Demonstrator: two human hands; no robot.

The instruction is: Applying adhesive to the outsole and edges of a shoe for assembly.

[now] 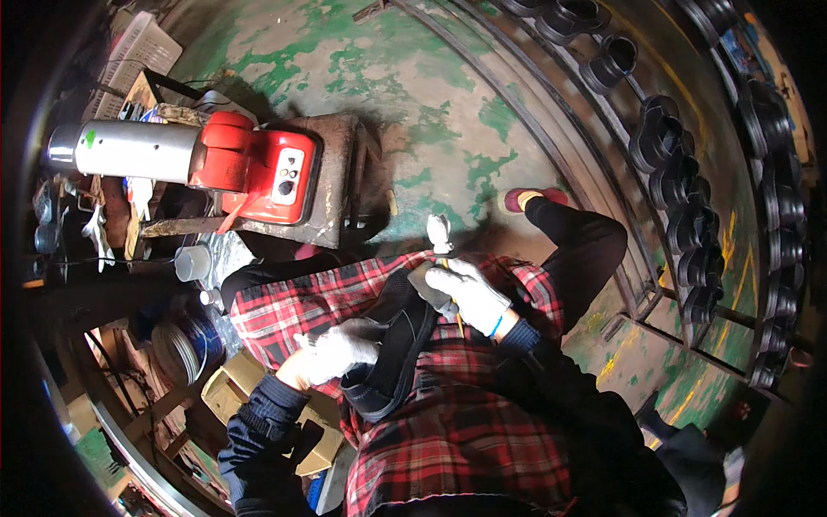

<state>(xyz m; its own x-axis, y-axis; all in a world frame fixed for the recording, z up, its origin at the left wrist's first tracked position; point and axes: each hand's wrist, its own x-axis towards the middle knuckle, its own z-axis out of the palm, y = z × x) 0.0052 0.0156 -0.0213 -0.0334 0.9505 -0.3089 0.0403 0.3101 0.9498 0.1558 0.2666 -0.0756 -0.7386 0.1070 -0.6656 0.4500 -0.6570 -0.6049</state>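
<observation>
A black shoe (400,351) lies slantwise over my lap, on a red plaid cloth (297,295). In a white glove, my left hand (343,351) closes on the shoe's side near its lower end. At the upper end is my right hand (472,297), also gloved in white, with its fingers wrapped round a thin stick whose tip carries a white cloth-like wad (439,233). A dark grey piece (431,291) shows beside the right fingers; whether it is a cloth or part of the shoe I cannot tell. The right palm is hidden.
A red machine with a silver barrel (142,151) stands on a worn stool (332,185) at the far left. Racks of black shoes (659,133) line the right. A translucent cup (193,263), a cable coil (177,351) and a cardboard box (237,383) are at my left.
</observation>
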